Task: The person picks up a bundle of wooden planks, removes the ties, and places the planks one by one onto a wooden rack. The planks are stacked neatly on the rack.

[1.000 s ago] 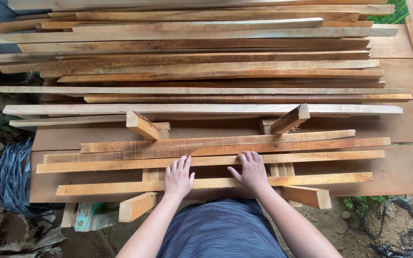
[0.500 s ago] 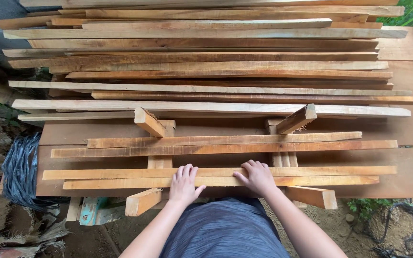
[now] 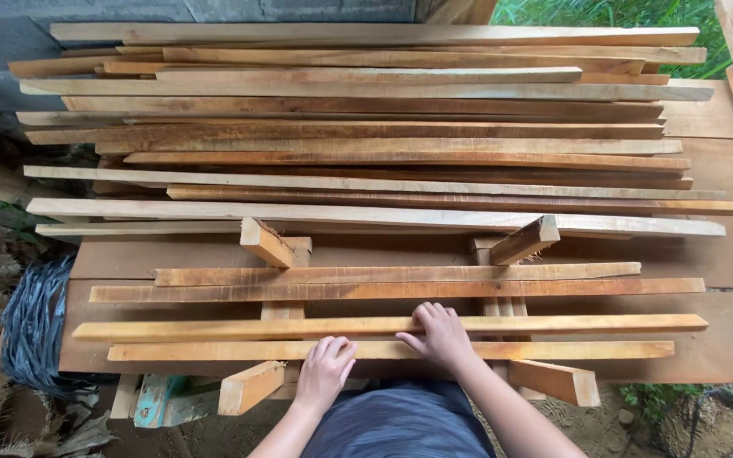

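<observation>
1. The left hand (image 3: 326, 371) lies palm down on the nearest wooden slat (image 3: 553, 349), a long, thin, pale strip with a rough-sawn face; its fingers curl loosely over the strip's near edge, grip pressing rather than clenched around it.
2. The right hand (image 3: 440, 335) rests flat with fingers spread, touching both that nearest slat and the second slat (image 3: 214, 328) just beyond it, a yellower strip of the same narrow, rectangular shape. Its grip is released, nothing enclosed.
3. Both slats lie side by side across the front edge of the desk (image 3: 723, 254), a surface of broad, dark brown planks.
4. Two more slats (image 3: 383, 282), reddish-orange and streaked, lie parallel just behind them.
5. Short, thick wooden blocks (image 3: 266, 242) with square-cut ends stick up at angles from beneath the slats, one on the left and one on the right; similar blocks jut out below the desk's near edge.
6. Farther back is a deep stack of long slats (image 3: 366, 127), mixed pale and reddish tones, ends uneven.
7. A bundle of dark, glossy strapping (image 3: 31, 326) sits on the ground to the left.
</observation>
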